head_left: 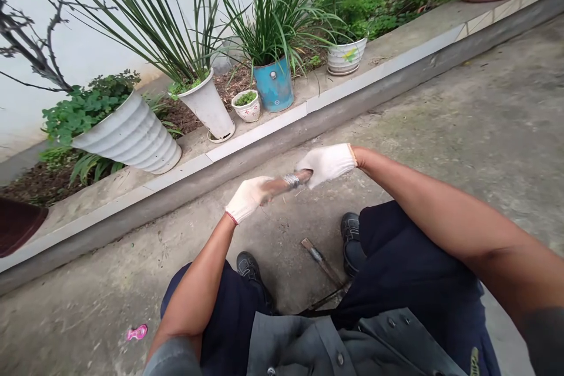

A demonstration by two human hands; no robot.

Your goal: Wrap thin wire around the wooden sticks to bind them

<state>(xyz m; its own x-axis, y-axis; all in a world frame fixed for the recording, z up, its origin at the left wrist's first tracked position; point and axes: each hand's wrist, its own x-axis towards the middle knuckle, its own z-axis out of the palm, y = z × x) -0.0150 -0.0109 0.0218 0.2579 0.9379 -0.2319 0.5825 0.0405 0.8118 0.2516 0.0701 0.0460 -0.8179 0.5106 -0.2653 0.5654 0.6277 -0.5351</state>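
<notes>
My left hand (250,197), in a white knitted glove, is closed round one end of a short brown wooden stick (277,185). Silvery wire (291,181) is wrapped about the stick near its other end. My right hand (326,164), gloved the same way, is closed at that far end, where the wood meets the glove; its fingers are partly hidden and slightly blurred. Both hands are held above the concrete ground, between my knees and the planter kerb. Below them a second wooden piece with a grey metallic band (315,254) lies between my shoes.
A tiled kerb (259,128) runs diagonally ahead, bearing a ribbed white pot (132,135), a tall white pot (210,107), a small patterned pot (247,110) and a blue container (274,87). A thin dark rod (324,299) lies near my right shoe. A pink item (137,332) is at lower left.
</notes>
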